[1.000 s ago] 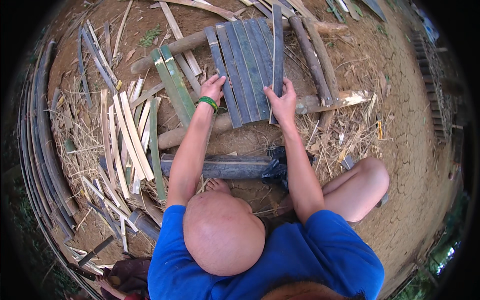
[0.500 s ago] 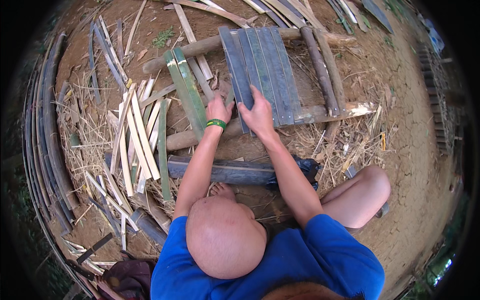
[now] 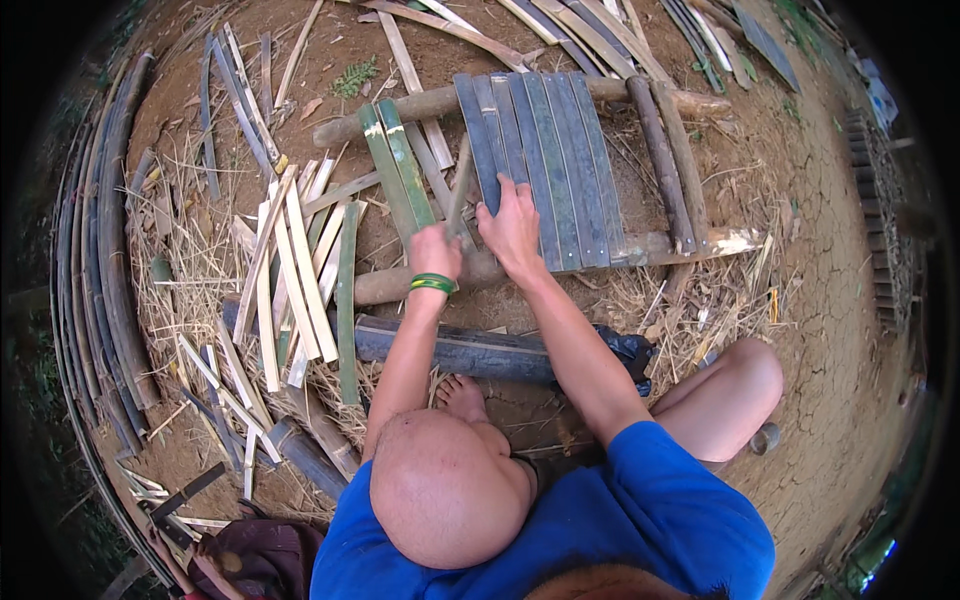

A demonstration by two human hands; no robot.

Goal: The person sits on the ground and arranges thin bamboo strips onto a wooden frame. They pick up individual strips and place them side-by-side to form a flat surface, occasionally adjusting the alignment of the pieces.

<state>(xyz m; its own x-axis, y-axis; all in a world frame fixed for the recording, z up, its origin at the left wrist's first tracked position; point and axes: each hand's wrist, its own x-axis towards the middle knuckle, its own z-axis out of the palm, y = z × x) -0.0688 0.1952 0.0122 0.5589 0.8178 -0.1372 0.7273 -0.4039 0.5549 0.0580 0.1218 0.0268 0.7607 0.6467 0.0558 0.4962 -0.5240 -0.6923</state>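
Note:
My left hand (image 3: 437,252), with a green-yellow band at the wrist, is closed around the lower end of a narrow brownish strip (image 3: 462,180) that points away from me; blur hides its details. To the right, my right hand (image 3: 514,228) has its thumb and curled fingers on a dark bamboo slat (image 3: 480,125) at the left side of a row of slats (image 3: 560,170). That row lies across two round poles, the near pole (image 3: 385,286) and the far pole (image 3: 430,103). Two green bamboo slats (image 3: 400,165) lie across the poles left of my hands.
Pale split strips (image 3: 295,270) lie piled at the left, beside long dark poles (image 3: 110,240). A thick dark bamboo tube (image 3: 450,345) lies before my foot. Crosswise poles (image 3: 655,165) sit on the frame's right. Another person's hand (image 3: 215,565) shows at lower left near a dark blade (image 3: 190,490).
My left hand has drawn nearer to me, and the narrow strip now stands out beyond it. My right hand stays at the slats, fingers more curled. The whole view has shifted slightly.

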